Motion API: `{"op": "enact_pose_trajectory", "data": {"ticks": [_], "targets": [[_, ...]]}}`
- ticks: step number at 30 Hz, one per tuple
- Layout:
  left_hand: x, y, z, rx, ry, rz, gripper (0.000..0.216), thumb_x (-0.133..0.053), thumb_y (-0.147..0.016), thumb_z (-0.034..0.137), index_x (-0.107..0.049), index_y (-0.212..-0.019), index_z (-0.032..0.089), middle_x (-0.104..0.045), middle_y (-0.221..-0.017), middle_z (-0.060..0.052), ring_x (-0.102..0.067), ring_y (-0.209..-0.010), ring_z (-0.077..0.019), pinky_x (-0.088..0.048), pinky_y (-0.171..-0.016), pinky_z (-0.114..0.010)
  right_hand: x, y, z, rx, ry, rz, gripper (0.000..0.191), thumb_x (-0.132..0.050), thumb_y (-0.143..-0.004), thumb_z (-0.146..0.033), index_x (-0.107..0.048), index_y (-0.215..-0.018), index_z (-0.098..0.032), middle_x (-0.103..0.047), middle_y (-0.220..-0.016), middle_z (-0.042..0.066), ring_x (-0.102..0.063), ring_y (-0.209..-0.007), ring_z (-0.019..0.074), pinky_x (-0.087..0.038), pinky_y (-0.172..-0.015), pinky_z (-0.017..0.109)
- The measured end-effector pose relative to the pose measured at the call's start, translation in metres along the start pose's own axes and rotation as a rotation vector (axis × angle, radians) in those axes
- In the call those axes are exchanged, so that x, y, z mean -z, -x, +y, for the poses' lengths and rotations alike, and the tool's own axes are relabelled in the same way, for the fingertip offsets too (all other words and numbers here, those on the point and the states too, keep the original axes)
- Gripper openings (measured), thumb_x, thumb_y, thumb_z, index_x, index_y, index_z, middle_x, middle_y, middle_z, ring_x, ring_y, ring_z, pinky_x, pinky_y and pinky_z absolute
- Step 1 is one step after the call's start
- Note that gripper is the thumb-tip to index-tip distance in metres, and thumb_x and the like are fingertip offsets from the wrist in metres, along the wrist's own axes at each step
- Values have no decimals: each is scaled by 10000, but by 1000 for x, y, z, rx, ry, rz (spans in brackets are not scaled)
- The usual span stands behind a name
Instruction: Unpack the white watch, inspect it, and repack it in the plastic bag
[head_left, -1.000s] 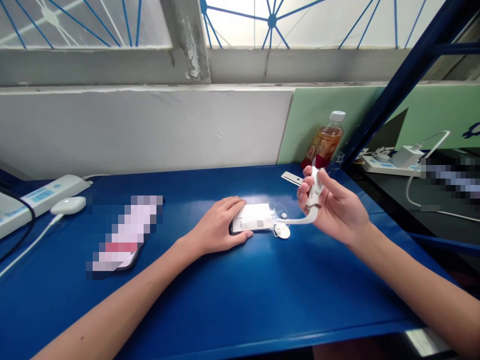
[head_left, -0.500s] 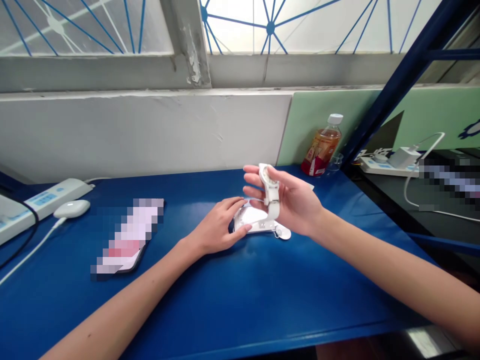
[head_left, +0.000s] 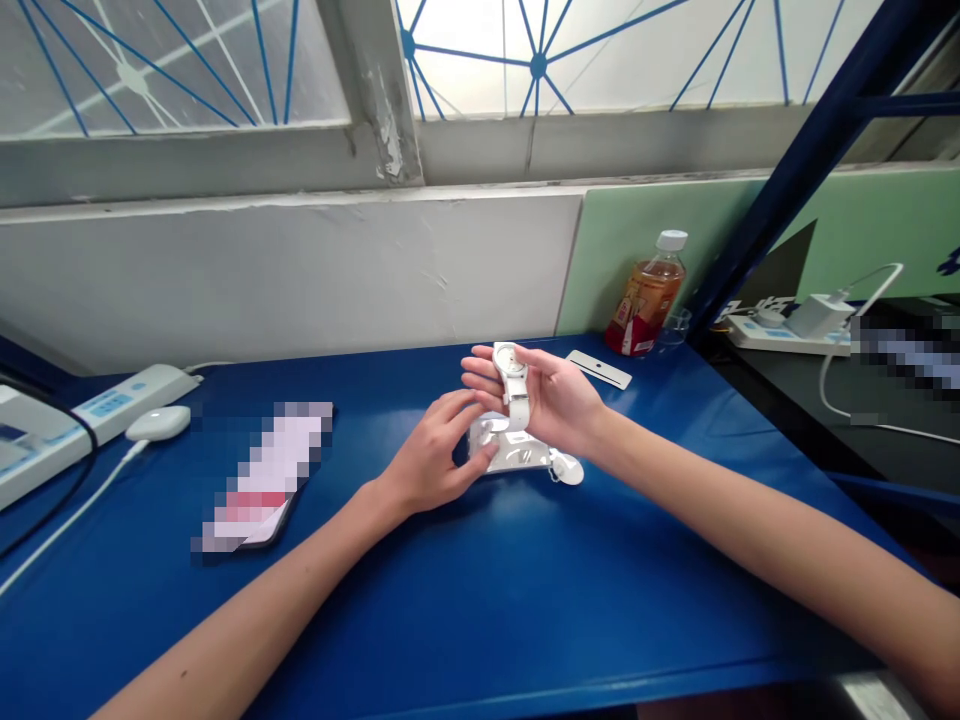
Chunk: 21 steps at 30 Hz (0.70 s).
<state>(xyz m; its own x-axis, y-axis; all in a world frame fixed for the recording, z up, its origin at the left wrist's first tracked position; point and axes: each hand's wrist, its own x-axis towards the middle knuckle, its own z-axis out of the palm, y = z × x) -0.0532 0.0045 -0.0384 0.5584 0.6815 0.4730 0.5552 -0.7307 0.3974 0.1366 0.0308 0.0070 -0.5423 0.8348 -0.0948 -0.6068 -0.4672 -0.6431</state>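
A white wristwatch (head_left: 511, 362) lies across the palm-side fingers of my right hand (head_left: 559, 400), which is turned palm up with the thumb pressed on the watch. Its white strap hangs down toward the table. My left hand (head_left: 435, 450) is just left of the strap, fingers curved and thumb apart from them. Beneath both hands lies a clear, shiny pouch or case (head_left: 517, 452) with whitish contents. A small white oval tag (head_left: 567, 468) hangs off its right end. Whether my left fingertips touch the strap or the case is hard to tell.
On the blue table (head_left: 480, 600) a phone (head_left: 274, 470) lies at left, near a white earbud-like case (head_left: 159, 423) on a cable and a power strip (head_left: 112, 405). A white card-like strip (head_left: 598, 369) and a drink bottle (head_left: 646, 295) are at back right.
My right hand has moved left and slightly lower with the watch, turning the dial more upward. The white strip behind it is now uncovered. My left hand has barely shifted.
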Motion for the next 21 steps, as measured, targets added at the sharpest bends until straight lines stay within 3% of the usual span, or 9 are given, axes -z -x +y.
{"op": "enact_pose_trajectory", "data": {"ticks": [3,6,9,11,15,18,21], "targets": [[3,-9,14,-56,40,55,208,-505,-944,284,-630,-1083,190,-670,-1123,-96,-583,-1116,-259,-468,-997,-420,-1,1,1,16,33,-55,385,-311,-995,-266,-656,-1083,-119,-713,-1190,120,-675,-1084,183,-480,-1038,341],[4,-17,29,-44,125,80,188,-514,-945,285,-663,-989,177,-699,-1042,-88,-620,-1018,-248,-491,-921,-393,-2,5,-5,48,123,-87,373,-330,-1001,-323,-643,-1128,-166,-672,-1281,86,-653,-1127,193,-461,-1058,374],[2,-25,43,174,346,38,225,-558,-937,353,-674,-894,165,-697,-862,-62,-647,-811,-209,-514,-758,-335,-2,7,-11,101,171,-129,340,-363,-1009,-363,-597,-1220,-237,-672,-1282,41,-639,-1150,183,-449,-1065,389],[-2,-31,50,342,626,-10,284,-572,-931,424,-668,-876,162,-700,-821,-52,-656,-745,-196,-519,-689,-308,0,7,-14,131,168,-160,320,-384,-1011,-355,-569,-1259,-275,-697,-1229,16,-648,-1126,167,-453,-1057,376],[-11,-41,58,590,1252,-89,330,-577,-924,470,-640,-909,146,-691,-728,-43,-703,-718,-213,-563,-726,-356,4,4,-15,118,137,-190,314,-385,-1014,-327,-595,-1234,-250,-721,-1172,11,-670,-1069,157,-482,-1016,333],[-14,-42,60,647,1493,-173,312,-572,-941,414,-647,-897,115,-717,-809,-81,-726,-758,-215,-569,-774,-358,8,2,-17,44,130,-189,366,-354,-1015,-338,-648,-1151,-168,-724,-1172,52,-672,-1065,172,-488,-1006,326],[-14,-39,59,647,1568,-206,299,-543,-969,369,-642,-900,95,-737,-861,-123,-725,-685,-190,-581,-706,-322,12,0,-20,-14,161,-187,435,-309,-1018,-367,-668,-1107,-137,-742,-1129,86,-681,-1047,189,-473,-1028,363]]}}
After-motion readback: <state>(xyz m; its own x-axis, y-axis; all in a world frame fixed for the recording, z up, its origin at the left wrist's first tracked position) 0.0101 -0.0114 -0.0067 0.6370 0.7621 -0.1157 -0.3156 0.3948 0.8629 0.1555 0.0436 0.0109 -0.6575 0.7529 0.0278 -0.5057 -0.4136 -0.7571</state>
